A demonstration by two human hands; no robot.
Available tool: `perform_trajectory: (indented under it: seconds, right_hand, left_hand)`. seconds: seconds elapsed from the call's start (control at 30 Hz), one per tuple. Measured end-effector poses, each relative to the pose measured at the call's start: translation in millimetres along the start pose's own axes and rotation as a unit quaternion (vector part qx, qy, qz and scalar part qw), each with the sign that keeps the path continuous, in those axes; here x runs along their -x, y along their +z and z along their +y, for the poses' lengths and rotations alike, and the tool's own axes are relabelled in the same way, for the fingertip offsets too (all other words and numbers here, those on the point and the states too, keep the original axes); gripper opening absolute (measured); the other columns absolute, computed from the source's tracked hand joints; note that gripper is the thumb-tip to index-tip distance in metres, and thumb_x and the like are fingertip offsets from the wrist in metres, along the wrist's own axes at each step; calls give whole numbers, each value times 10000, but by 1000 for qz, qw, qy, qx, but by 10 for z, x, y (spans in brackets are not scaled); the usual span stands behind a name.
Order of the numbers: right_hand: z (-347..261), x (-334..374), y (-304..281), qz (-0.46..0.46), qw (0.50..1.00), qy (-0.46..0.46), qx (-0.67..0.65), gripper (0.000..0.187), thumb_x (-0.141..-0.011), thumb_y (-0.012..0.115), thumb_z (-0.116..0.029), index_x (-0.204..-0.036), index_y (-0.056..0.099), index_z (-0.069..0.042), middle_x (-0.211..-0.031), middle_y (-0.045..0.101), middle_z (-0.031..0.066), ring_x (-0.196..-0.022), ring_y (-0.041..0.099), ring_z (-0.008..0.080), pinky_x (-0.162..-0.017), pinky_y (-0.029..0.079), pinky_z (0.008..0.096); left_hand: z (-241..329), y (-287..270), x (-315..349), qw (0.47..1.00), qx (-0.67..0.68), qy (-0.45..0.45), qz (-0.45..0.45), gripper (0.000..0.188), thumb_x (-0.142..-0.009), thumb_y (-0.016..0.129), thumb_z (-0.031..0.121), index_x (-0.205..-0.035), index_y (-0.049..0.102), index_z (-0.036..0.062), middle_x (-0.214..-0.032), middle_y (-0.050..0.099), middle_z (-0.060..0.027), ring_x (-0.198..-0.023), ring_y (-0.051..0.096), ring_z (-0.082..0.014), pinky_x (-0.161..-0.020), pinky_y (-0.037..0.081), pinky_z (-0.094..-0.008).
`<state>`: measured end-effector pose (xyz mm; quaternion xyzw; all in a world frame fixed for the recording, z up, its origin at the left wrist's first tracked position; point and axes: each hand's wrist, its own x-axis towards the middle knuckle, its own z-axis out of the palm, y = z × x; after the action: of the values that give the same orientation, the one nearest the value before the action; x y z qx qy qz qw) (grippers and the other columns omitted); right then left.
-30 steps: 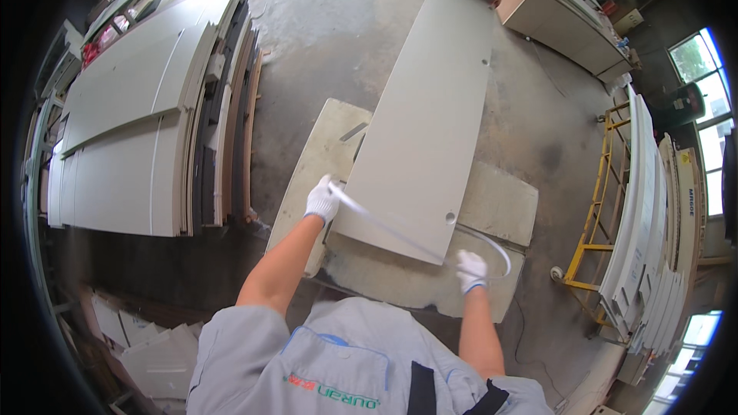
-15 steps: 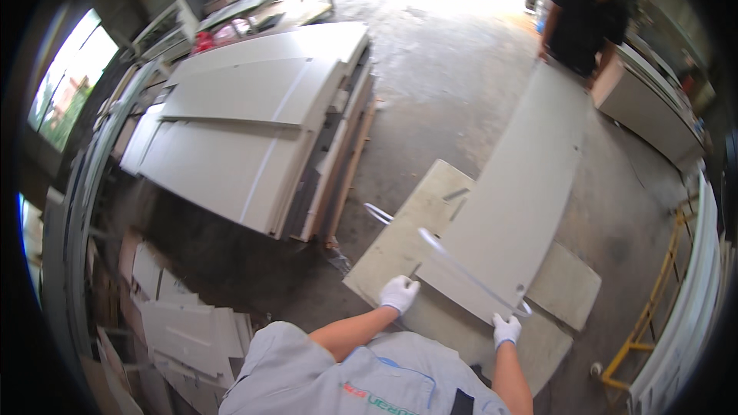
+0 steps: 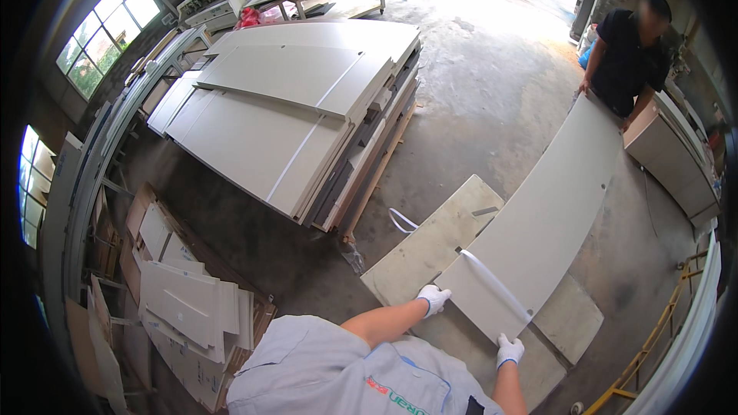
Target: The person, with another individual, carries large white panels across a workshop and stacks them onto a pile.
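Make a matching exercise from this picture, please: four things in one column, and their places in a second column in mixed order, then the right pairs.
Things:
1. left hand
2. right hand
3. long white panel
4. stack of white panels

Places:
A. piled on the floor at the person's left, towards the windows
B. at the near left corner of the long panel
C. stretching from the gloved hands to a person in black
D. at the near right corner of the long panel

Pairs: 1-B, 2-D, 3-C, 4-A
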<state>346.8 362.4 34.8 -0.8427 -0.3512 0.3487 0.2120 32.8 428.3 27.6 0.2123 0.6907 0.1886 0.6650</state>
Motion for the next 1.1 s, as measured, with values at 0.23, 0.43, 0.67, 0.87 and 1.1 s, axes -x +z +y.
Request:
perform_trajectory:
  seconds: [0.23, 0.43, 0.67, 0.87, 1.1]
  right_hand:
    - [-44, 28, -22, 9, 1000, 0, 12, 365, -769, 789, -193, -962, 674, 94, -928, 709, 180, -824, 653, 240, -770, 521, 375]
    - [-12, 36, -5, 8, 1000, -9, -10, 347, -770, 789, -185, -949, 674, 89, -913, 709, 169, -813, 649, 231, -750, 522, 371]
    - [-11, 37, -2, 7, 1000, -10, -6, 325, -779, 789, -175, -951, 679, 79, -911, 712, 161, -805, 650, 221, -744, 523, 363]
    - [7, 28, -4, -2, 1000, -6, -14, 322, -787, 785, -168, -967, 682, 78, -919, 714, 160, -815, 654, 218, -753, 523, 361]
    - [-4, 30, 1, 2, 1000, -13, -6, 326, -788, 785, -170, -969, 679, 80, -921, 713, 159, -819, 649, 217, -762, 520, 361]
  left_hand:
    - [11, -2, -29, 1000, 8, -9, -1, 317, -895, 669, 377, -919, 661, 61, -760, 636, -58, -608, 604, -173, -533, 489, -336]
    - [71, -16, 57, 1000, -6, -6, -5, 327, -906, 657, 382, -920, 663, 55, -773, 649, -55, -616, 616, -175, -529, 492, -332]
    - [18, -19, 15, 1000, -26, -1, 9, 344, -904, 643, 398, -860, 665, 58, -725, 658, -67, -562, 600, -178, -508, 483, -334]
    - [123, -33, 167, 1000, -28, -1, 12, 368, -896, 639, 428, -845, 670, 65, -687, 661, -80, -536, 586, -180, -495, 470, -335]
    - [55, -31, 76, 1000, -15, -4, 11, 347, -897, 649, 401, -879, 670, 56, -736, 665, -71, -556, 596, -170, -504, 479, -324]
